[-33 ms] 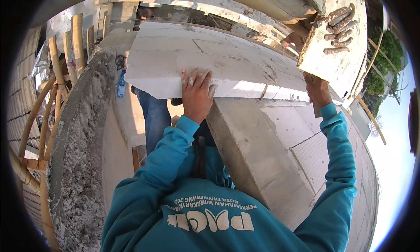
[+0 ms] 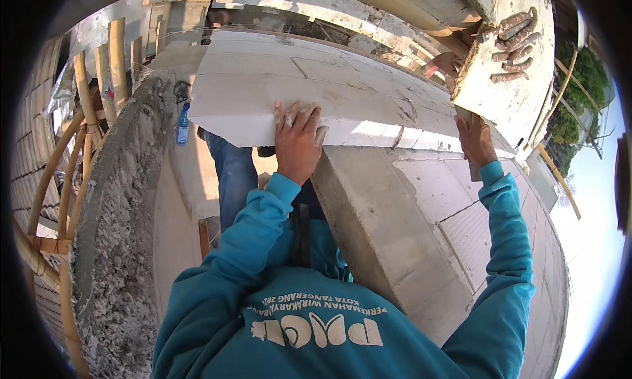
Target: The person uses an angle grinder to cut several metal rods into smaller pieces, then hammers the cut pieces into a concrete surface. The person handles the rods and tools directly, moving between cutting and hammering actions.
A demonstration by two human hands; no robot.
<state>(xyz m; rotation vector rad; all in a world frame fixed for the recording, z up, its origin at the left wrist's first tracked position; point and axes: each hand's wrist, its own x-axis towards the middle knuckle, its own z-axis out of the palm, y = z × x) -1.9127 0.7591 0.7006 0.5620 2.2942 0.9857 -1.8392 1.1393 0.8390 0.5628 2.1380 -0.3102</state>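
Left hand (image 2: 297, 136): lying flat, fingers spread and released, palm pressing on the near edge of the white block (image 2: 276, 102); gripping nothing.

White block: resting across the top of the grey wall (image 2: 395, 227), far side of the scene, centre-left, touching the neighbouring blocks to its right.

Right hand (image 2: 475, 138): raised at the right, fingers closing around the handle of a trowel (image 2: 471, 162); grasp partly hidden by the back of the hand.

Second block (image 2: 513, 76): held up at far right by another person's gloved, mortar-caked hand (image 2: 515, 46).

Blue bottle (image 2: 182, 125): standing at the left, near the bamboo poles (image 2: 85, 109).

Change from earlier picture: none seen; both hands and blocks are staying in the same positions.
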